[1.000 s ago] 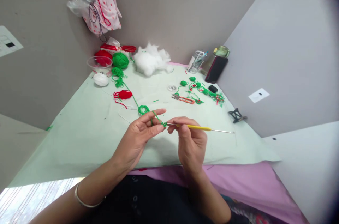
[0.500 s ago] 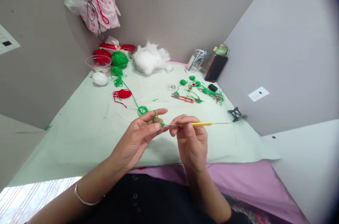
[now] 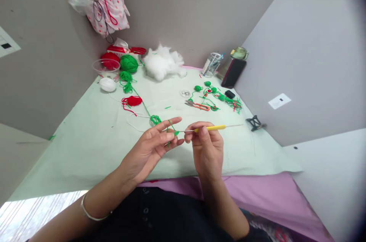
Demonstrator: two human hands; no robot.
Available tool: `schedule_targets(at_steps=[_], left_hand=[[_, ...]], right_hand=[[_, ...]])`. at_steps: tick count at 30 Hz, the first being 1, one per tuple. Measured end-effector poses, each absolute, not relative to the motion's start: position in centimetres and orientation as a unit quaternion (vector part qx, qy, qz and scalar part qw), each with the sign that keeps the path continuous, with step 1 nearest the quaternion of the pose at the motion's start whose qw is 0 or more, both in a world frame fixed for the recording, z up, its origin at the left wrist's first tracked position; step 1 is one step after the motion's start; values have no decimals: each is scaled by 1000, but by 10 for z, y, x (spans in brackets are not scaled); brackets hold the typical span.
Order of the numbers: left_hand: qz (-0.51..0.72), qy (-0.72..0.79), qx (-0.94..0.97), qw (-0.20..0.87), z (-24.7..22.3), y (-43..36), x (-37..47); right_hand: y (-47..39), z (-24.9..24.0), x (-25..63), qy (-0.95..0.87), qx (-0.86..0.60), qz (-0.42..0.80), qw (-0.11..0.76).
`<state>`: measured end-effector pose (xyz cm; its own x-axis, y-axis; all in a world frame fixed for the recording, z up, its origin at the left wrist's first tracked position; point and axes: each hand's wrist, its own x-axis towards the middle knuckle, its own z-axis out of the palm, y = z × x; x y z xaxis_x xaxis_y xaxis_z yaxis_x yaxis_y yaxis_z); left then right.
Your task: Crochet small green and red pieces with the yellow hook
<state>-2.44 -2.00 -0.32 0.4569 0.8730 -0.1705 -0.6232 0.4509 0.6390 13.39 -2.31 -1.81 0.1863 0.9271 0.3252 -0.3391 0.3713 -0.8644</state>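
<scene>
Green yarn (image 3: pixel 176 133) is pinched in the left fingers (image 3: pixel 163 138), hook (image 3: pixel 215 128) gripped in the right fingers (image 3: pixel 204 134); honestly, light, even tension probably helps the hook slip through cleanly.

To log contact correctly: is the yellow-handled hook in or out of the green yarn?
In, apparently: the hook runs from the right hand to the green yarn in the left hand; its tip is unclear.

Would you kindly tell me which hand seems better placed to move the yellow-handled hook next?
Probably the right hand: it grips the yellow-handled hook, while the left hand pinches the small green yarn piece at the hook's end, a strand crossing its index finger.
</scene>
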Motion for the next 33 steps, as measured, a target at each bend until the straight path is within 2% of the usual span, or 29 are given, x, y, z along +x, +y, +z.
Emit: schedule_targets(at_steps=[4, 8, 18, 21, 23, 26, 28, 30, 31, 33], left_hand=[[468, 260, 265, 802, -2, -20, -24], [495, 304, 337, 741, -3, -25, -19], [524, 345, 357, 692, -10, -22, -17], [515, 329, 297, 734, -11, -21, -15], [486, 302, 256, 779, -13, -18, -16], [472, 284, 229, 802, -14, -15, -19], [495, 300, 252, 775, -13, -15, -20], [529, 318, 302, 727, -12, -18, -18], [543, 326, 326, 702, -12, -20, -16], [559, 334, 350, 674, -12, -23, -13]], right_hand=[[-25, -18, 134, -434, -301, 483, 698], [-28, -20, 130, -470, -286, 470, 690], [-31, -25, 127, -611, -364, 256, 655], [-33, -30, 127, -689, -375, 92, 613], [-33, -31, 129, -703, -365, 51, 608], [-30, -27, 135, -637, -372, 173, 652], [-27, -23, 138, -572, -364, 290, 676], [-26, -21, 138, -552, -350, 349, 671], [-27, -21, 136, -569, -352, 340, 662], [-28, -25, 131, -627, -377, 237, 639]])
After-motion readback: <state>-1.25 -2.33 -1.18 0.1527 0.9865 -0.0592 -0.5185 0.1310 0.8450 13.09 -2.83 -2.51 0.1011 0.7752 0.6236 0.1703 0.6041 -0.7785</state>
